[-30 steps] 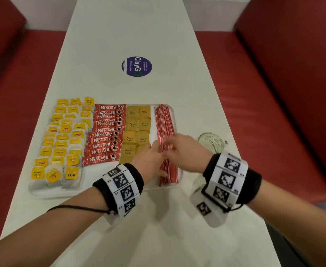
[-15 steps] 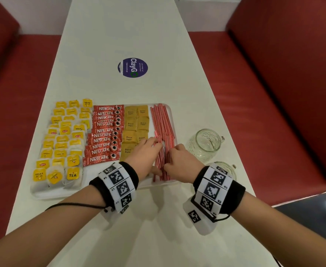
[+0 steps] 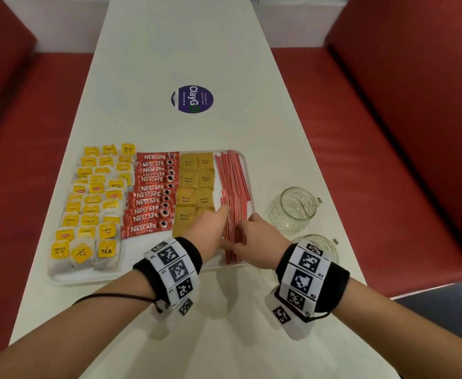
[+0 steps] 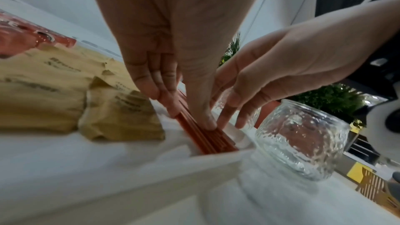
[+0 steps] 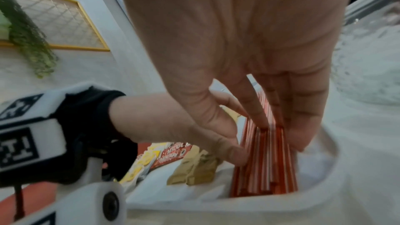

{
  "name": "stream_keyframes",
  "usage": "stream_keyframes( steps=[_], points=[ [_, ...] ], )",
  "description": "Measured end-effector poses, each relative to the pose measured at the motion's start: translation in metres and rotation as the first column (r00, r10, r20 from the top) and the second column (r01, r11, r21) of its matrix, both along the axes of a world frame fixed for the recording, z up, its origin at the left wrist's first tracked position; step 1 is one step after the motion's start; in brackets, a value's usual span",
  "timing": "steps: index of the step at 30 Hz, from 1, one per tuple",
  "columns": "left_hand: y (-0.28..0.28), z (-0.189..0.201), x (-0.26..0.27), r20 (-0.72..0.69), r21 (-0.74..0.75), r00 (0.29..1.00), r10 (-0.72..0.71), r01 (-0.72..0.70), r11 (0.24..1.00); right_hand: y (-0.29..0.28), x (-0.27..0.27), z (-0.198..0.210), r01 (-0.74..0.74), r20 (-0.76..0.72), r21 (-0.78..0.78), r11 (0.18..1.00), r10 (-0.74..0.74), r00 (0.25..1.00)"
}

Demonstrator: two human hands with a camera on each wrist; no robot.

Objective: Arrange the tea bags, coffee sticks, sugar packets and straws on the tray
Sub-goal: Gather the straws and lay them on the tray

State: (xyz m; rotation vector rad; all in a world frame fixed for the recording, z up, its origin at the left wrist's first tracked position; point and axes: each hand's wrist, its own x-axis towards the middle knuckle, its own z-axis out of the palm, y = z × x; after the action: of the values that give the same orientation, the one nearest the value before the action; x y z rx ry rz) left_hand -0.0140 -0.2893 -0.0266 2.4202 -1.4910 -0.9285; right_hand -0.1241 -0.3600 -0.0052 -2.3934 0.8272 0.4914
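Note:
A white tray [image 3: 87, 279] holds yellow-tagged tea bags [image 3: 93, 209] at the left, then red Nescafe coffee sticks [image 3: 150, 198], brown sugar packets [image 3: 194, 184] and red straws [image 3: 234, 176] along the right edge. Both hands work the nearer bundle of straws [image 3: 235, 225]. My left hand [image 3: 210, 228] lies along its left side with straight fingers, the thumb pressing on top [image 4: 203, 119]. My right hand [image 3: 257, 236] brackets the bundle with its thumb on the left, index finger on top and the other fingers on the right [image 5: 257, 115]. Neither hand lifts the straws.
Two empty textured glass jars [image 3: 292, 209] [image 3: 320, 244] stand on the white table just right of the tray, close to my right wrist. A round purple sticker [image 3: 192, 99] lies farther up the table. Red bench seats [image 3: 388, 160] flank both long sides.
My right hand has slid toward me and to the left along the near straws, closing up against the left hand. The left hand has stayed nearly in place.

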Motion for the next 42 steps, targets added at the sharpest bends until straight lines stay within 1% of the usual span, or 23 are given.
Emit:
stream_keyframes(
  steps=[2, 4, 9, 14, 17, 18, 19, 21, 23, 25, 27, 30, 33, 36, 39, 42],
  points=[
    [0.001, -0.001, 0.000, -0.036, -0.029, 0.999, 0.035, -0.036, 0.999, -0.001, 0.001, -0.002, -0.007, 0.019, -0.010, 1.000, 0.007, 1.000],
    [0.002, -0.002, 0.000, -0.075, -0.057, 0.997, 0.037, -0.041, 0.998, -0.003, 0.002, -0.002, -0.019, 0.024, -0.021, 1.000, 0.019, 1.000],
    [0.002, -0.003, 0.005, -0.044, -0.034, 0.999, 0.023, -0.025, 0.999, -0.001, 0.003, 0.000, -0.068, -0.002, -0.007, 0.998, 0.068, 0.998],
    [0.003, -0.006, 0.005, -0.024, -0.025, 1.000, 0.015, -0.016, 1.000, -0.005, 0.002, 0.006, -0.103, -0.045, -0.054, 0.993, 0.101, 0.994],
    [0.002, 0.002, 0.007, -0.085, -0.065, 0.996, 0.039, -0.044, 0.997, -0.009, 0.009, 0.018, -0.091, 0.007, -0.054, 0.994, 0.091, 0.996],
    [-0.001, 0.006, 0.009, -0.078, -0.095, 0.996, 0.053, -0.061, 0.994, -0.014, 0.015, 0.025, -0.071, 0.035, -0.062, 0.996, 0.074, 0.997],
    [-0.005, 0.008, 0.013, -0.034, -0.132, 0.997, 0.064, -0.068, 0.989, -0.021, 0.022, 0.032, -0.057, 0.050, -0.077, 0.995, 0.060, 0.997],
    [-0.017, 0.012, 0.022, 0.110, -0.153, 0.991, 0.070, -0.053, 0.987, -0.035, 0.040, 0.044, -0.049, 0.040, -0.122, 0.991, 0.055, 0.998],
    [-0.030, 0.014, 0.030, 0.238, -0.081, 0.971, 0.014, 0.006, 0.997, -0.047, 0.057, 0.052, -0.066, -0.013, -0.144, 0.987, 0.065, 0.998],
    [-0.040, 0.016, 0.035, 0.307, 0.007, 0.949, -0.072, 0.073, 0.997, -0.053, 0.069, 0.055, -0.124, -0.108, -0.147, 0.981, 0.108, 0.988],
    [-0.047, 0.017, 0.039, 0.338, 0.101, 0.928, -0.157, 0.130, 0.986, -0.055, 0.077, 0.056, -0.183, -0.201, -0.146, 0.972, 0.152, 0.968],
    [-0.054, 0.014, 0.044, 0.333, 0.197, 0.915, -0.229, 0.170, 0.966, -0.056, 0.083, 0.052, -0.252, -0.261, -0.137, 0.958, 0.211, 0.942],
    [-0.055, 0.007, 0.052, 0.313, 0.195, 0.920, -0.237, 0.182, 0.964, -0.058, 0.087, 0.040, -0.268, -0.287, -0.115, 0.956, 0.227, 0.931],
    [-0.053, 0.002, 0.059, 0.307, 0.165, 0.921, -0.239, 0.196, 0.967, -0.064, 0.089, 0.035, -0.244, -0.257, -0.112, 0.963, 0.209, 0.943],
    [-0.055, -0.001, 0.064, 0.315, 0.162, 0.925, -0.212, 0.168, 0.972, -0.073, 0.092, 0.035, -0.209, -0.219, -0.117, 0.971, 0.180, 0.959],
    [-0.058, -0.003, 0.067, 0.292, 0.191, 0.935, -0.200, 0.148, 0.970, -0.075, 0.093, 0.033, -0.231, -0.213, -0.106, 0.967, 0.205, 0.955]
  ],
)
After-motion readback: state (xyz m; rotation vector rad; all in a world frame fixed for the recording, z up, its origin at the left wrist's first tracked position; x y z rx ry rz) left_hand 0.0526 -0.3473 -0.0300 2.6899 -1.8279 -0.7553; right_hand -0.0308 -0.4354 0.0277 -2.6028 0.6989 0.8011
